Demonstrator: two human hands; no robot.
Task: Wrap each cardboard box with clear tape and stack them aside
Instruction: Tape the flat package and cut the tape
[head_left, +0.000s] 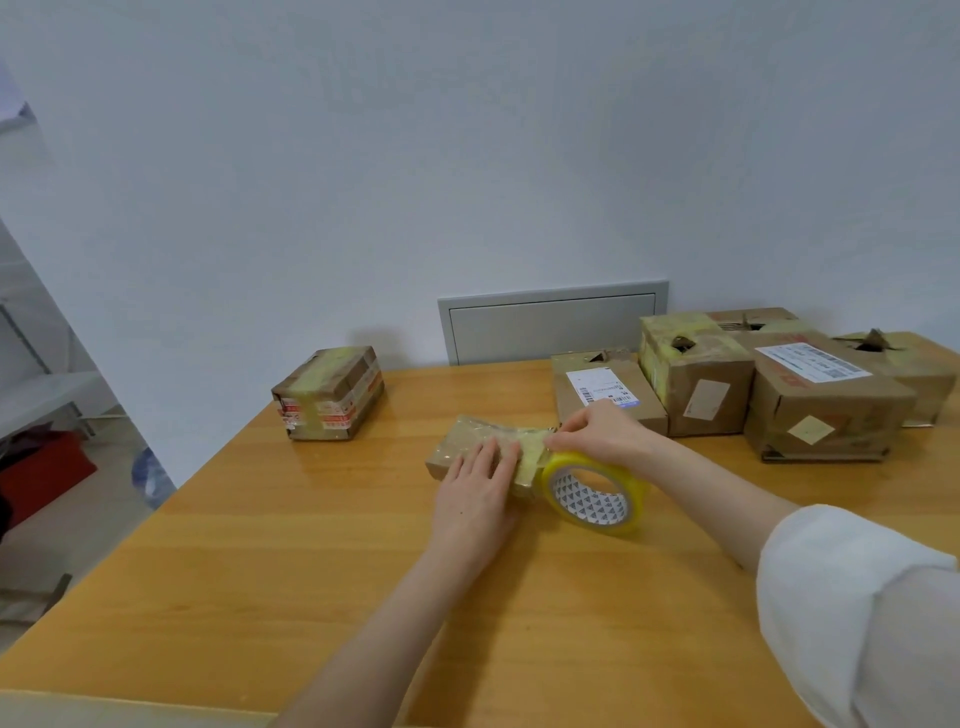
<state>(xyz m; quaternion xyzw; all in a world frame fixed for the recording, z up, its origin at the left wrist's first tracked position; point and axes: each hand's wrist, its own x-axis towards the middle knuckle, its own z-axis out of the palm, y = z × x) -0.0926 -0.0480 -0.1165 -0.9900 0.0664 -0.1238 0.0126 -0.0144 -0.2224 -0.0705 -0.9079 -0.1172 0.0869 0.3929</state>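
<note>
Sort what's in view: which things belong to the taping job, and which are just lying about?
Job: small flat box under left hand; clear tape roll, pinched by right hand; taped box far left; cardboard boxes at right.
Lying about: grey wall panel; red object on floor.

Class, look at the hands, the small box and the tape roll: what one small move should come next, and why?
Probably draw the tape roll onward round the small box: the left hand presses it flat, the right hand pinches the tape strip at its right end.
</note>
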